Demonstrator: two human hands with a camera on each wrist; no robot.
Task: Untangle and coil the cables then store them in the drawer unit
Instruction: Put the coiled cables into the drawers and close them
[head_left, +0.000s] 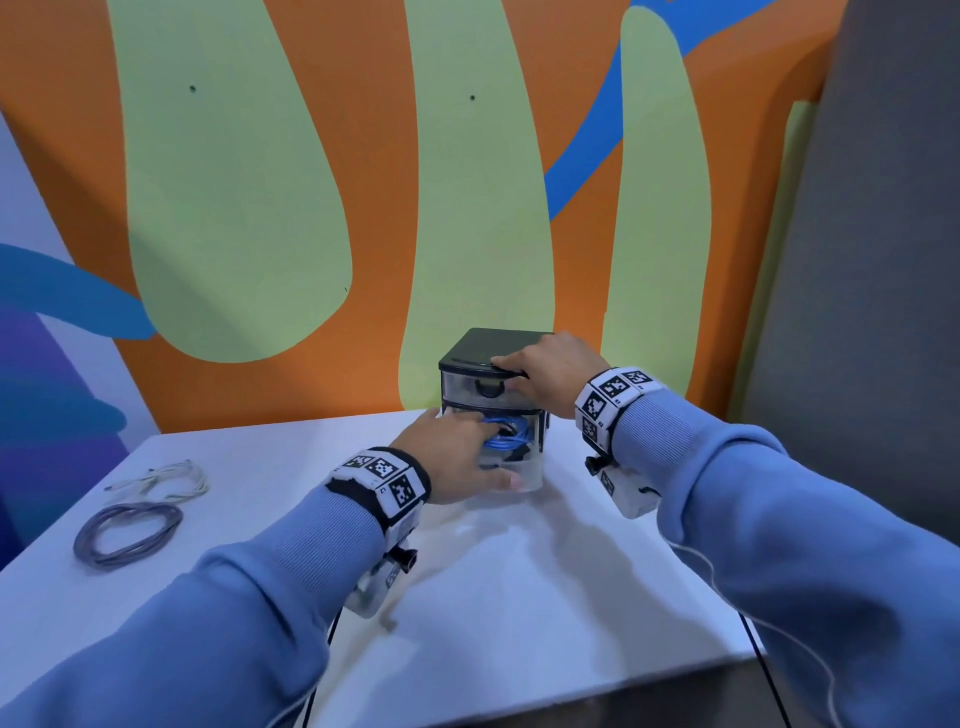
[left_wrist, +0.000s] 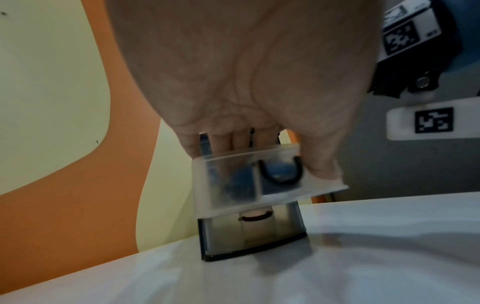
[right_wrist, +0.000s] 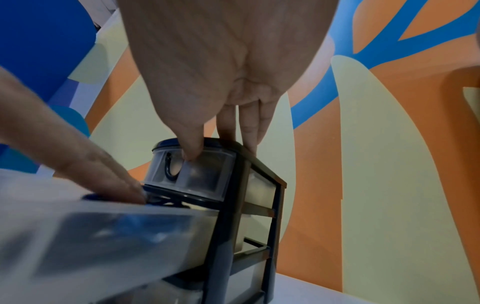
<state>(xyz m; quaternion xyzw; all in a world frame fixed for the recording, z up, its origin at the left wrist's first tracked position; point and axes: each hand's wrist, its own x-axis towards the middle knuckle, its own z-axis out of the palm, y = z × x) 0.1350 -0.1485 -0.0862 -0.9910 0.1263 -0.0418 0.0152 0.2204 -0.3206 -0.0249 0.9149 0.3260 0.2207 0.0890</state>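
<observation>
- Surface (head_left: 519, 597): white, set against a wall (head_left: 363, 208) painted orange, pale green and blue. A grey panel (head_left: 883, 234) stands at the right.
- Drawer unit (head_left: 467, 345): small, dark frame, black top, clear drawers. It stands upright at the far edge of the surface, near the wall. The top drawer (right_wrist: 205, 174) sits pushed in; its dark loop handle shows in the head view.
- Middle drawer (head_left: 524, 480): pulled out toward the person, clear plastic, dark U-shaped handle on its front (left_wrist: 281, 172).
- Left hand (head_left: 452, 457): over the open middle drawer. Fingers (right_wrist: 114, 185) extended, pressing down on the blue cable inside; thumb (left_wrist: 322, 168) against the drawer front. Not curled round anything that I can see.
- Right hand (head_left: 550, 371): on the top of the unit, fingers (right_wrist: 249, 131) straight and resting on the black lid, thumb (right_wrist: 192, 148) down on the top drawer's front.
- Blue cable (head_left: 506, 436): coiled, lying in the open middle drawer, partly under the left fingers.
- Grey cable (head_left: 127, 535): coiled in a ring, flat on the surface at the left, well apart from the unit.
- White cable (head_left: 161, 480): loosely gathered, just beyond the grey coil, near it; whether they touch, cannot tell.
- Both wrists carry bands with black-and-white marker squares (head_left: 389, 480); sleeves are light blue (head_left: 753, 519).
</observation>
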